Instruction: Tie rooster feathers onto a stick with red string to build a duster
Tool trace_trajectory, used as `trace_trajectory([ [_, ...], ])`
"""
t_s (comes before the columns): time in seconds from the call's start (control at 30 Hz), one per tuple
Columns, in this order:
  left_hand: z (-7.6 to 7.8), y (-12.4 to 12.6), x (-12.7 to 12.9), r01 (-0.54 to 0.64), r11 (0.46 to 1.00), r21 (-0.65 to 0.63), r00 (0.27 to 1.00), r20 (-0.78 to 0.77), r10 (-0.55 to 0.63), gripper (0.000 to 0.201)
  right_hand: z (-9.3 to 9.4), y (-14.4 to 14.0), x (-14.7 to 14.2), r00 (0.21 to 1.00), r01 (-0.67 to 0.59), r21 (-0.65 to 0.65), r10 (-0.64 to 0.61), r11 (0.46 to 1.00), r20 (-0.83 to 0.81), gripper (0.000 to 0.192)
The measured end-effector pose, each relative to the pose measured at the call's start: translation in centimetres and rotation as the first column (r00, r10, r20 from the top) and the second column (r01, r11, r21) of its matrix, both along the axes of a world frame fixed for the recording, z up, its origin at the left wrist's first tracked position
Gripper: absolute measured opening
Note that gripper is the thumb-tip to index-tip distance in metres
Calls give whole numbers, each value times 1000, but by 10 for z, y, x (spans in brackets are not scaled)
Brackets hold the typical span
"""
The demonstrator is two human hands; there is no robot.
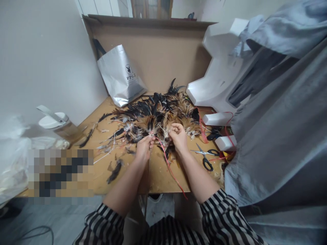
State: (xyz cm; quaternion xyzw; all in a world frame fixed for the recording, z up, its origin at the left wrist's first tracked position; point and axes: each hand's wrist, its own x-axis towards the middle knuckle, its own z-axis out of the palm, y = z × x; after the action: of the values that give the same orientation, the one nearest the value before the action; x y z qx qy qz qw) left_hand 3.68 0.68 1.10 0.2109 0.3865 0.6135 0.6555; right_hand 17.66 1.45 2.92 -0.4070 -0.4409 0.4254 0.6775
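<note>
A heap of black and tan feathers [155, 114] lies on a cardboard-topped table [158, 173]. My left hand [144, 148] pinches a small bunch of feathers at the heap's near edge, with a red string [170, 168] running from it down over the table edge. My right hand [178, 136] is closed on feathers just to the right, close to the left hand. Both forearms reach in from striped sleeves.
Black-handled scissors [205, 156] lie right of my right hand. A silver bag [120, 76] leans on the cardboard back wall. White foam pieces [217, 81] and grey cloth [281, 119] crowd the right. A lidded jar [60, 126] stands at the left.
</note>
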Motion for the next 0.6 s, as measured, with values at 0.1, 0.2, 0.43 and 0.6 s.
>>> trace_trajectory([
  [0.1,-4,0,3,-13,1000,18,999,-48,14,17,-3,-10,-21,978,52,96,-70,994,196,25],
  [0.2,-9,2,7,-12,999,51,996,-82,17,17,-7,-18,-37,920,46,143,-97,989,379,23],
  [0.43,-19,6,9,-32,999,42,992,-118,37,12,-16,-18,-46,938,-95,44,75,995,339,28],
  [0.6,-17,5,10,-50,998,34,992,-115,54,12,-15,-13,-45,980,-196,-136,199,971,14,32],
])
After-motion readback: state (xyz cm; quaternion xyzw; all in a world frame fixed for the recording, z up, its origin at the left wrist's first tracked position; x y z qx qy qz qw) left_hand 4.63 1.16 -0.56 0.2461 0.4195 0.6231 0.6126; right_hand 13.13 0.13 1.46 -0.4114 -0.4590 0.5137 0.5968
